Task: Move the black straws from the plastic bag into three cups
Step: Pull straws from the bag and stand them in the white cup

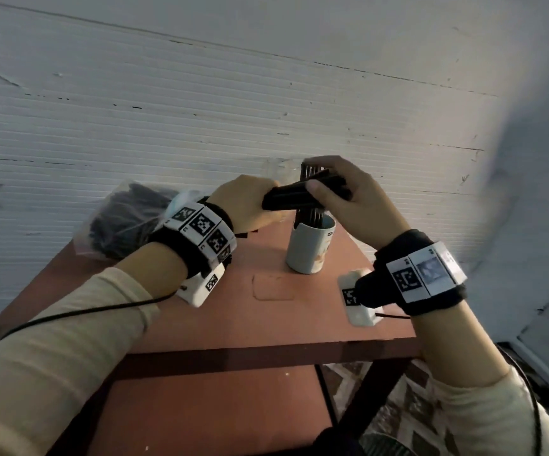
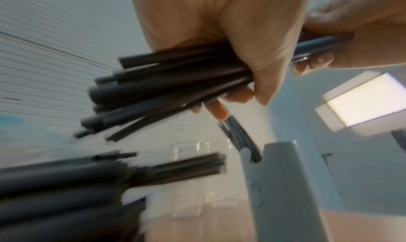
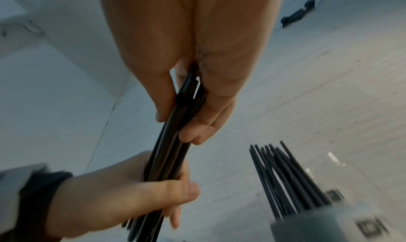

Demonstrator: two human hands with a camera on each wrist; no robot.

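Note:
Both hands hold one bundle of black straws (image 1: 299,195) level in the air, just above a white cup (image 1: 309,248). My left hand (image 1: 250,205) grips the bundle's left end and my right hand (image 1: 342,192) pinches its right end between thumb and fingers. Several straws (image 1: 312,217) stand upright in the white cup. In the left wrist view my fingers wrap the bundle (image 2: 164,89), with the cup (image 2: 285,185) below. The right wrist view shows the bundle (image 3: 171,150) running from my right hand (image 3: 197,72) to my left hand (image 3: 131,198). The plastic bag (image 1: 125,218), full of straws, lies at the table's back left.
The reddish-brown table (image 1: 266,317) stands against a white ribbed wall. Something of clear plastic (image 1: 279,169) sits behind the white cup, possibly another cup. A lower shelf and a patterned floor show under the table's front edge.

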